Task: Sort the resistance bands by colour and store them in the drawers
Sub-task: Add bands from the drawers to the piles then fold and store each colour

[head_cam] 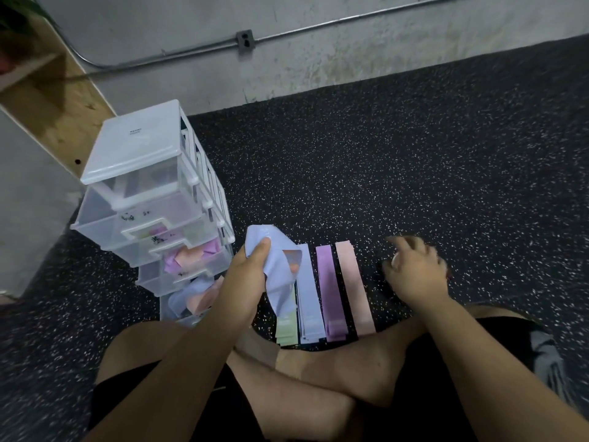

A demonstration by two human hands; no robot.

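Our left hand (245, 274) pinches the blue band (275, 282), which looks soft, light and floppy, so we hold it near its top fold, with the drawers (137, 148) at 9 o'clock; our right hand (414, 269) is too blurry to tell.

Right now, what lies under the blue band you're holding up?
The green pile on the floor; only its near end shows below the blue band in the left hand. Its far part is covered.
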